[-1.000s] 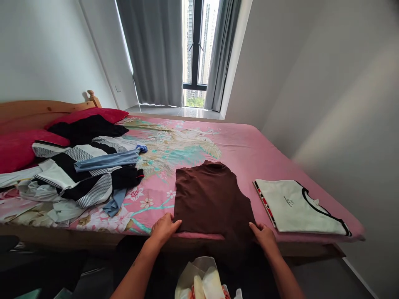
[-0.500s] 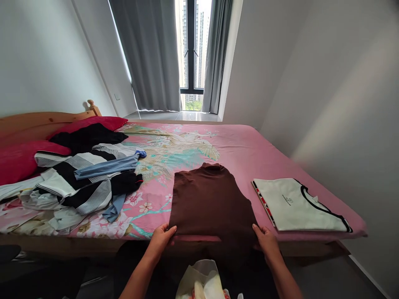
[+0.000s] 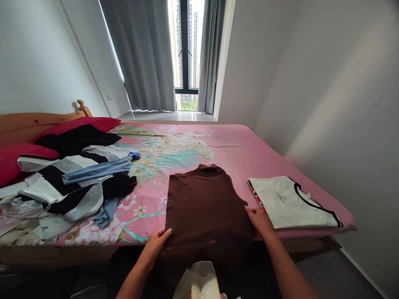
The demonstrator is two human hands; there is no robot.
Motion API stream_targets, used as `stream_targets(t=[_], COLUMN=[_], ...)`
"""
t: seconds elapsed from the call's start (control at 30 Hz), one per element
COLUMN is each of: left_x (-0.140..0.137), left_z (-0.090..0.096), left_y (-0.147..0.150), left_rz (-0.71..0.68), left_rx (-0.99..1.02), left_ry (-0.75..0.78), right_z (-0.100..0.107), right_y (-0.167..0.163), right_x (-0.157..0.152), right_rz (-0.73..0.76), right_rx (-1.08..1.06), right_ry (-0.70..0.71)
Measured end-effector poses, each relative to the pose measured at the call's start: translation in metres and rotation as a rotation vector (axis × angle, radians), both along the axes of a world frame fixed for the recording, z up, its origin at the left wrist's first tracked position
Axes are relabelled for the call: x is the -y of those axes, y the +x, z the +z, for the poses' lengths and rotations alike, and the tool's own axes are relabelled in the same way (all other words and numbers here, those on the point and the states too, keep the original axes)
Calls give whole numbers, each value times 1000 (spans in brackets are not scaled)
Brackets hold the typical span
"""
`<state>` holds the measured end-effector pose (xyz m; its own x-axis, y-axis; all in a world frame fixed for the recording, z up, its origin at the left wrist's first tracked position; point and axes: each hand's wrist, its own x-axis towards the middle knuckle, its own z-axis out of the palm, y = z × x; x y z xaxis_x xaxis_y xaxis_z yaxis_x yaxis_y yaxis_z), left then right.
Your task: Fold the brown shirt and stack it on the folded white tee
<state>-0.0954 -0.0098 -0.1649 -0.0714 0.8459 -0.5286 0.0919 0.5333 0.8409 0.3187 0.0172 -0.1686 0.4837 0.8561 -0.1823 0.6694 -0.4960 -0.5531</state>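
Note:
A brown high-necked top (image 3: pixel 204 203) lies spread on the near side of the bed, its collar pointing away from me and its lower part hanging over the bed's front edge. My left hand (image 3: pixel 156 244) pinches its left edge low down, near the bed's front edge. Higher up on the opposite side, my right hand (image 3: pixel 258 218) is closed on the top's right edge, close to the shoulder. Just right of that hand rests a folded white T-shirt (image 3: pixel 288 203) with black trim, on top of other folded clothing.
A loose heap of clothes (image 3: pixel 84 178) covers the bed's left side, beside red pillows (image 3: pixel 18 162). The pink bedsheet (image 3: pixel 230 143) reaches back toward the window and grey curtains (image 3: pixel 143 58). A translucent bag (image 3: pixel 199 280) is at the bottom, close to my body.
My right hand has moved up along the top's right edge, from the lower corner toward the shoulder. My left hand stays at the lower left edge. The view has shifted slightly right.

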Motion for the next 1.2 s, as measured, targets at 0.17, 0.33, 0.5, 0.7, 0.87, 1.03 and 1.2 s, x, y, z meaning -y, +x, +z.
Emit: stream_targets(t=[0.17, 0.33, 0.5, 0.7, 0.87, 1.03, 1.2], left_x=[1, 3, -4, -28, -75, -151, -223], left_z=[-10, -23, -15, 8, 20, 20, 13], left_y=[-2, -3, -7, -19, -27, -28, -19], left_rz=[-17, 3, -61, -67, -104, -103, -19], left_rx=[23, 55, 145, 426, 545, 492, 424], left_ry=[25, 39, -17, -143, -113, -102, 14], right_z=[-7, -14, 5, 11, -30, -54, -58], right_y=[2, 1, -32, -85, -101, -103, -102], right_x=[-22, -16, -26, -82, -119, -119, -120], right_rz=[0, -74, 132, 597, 611, 580, 592], right_rx=[70, 122, 233, 108, 269, 359, 374], right_ry=[33, 63, 486, 566, 416, 486, 516])
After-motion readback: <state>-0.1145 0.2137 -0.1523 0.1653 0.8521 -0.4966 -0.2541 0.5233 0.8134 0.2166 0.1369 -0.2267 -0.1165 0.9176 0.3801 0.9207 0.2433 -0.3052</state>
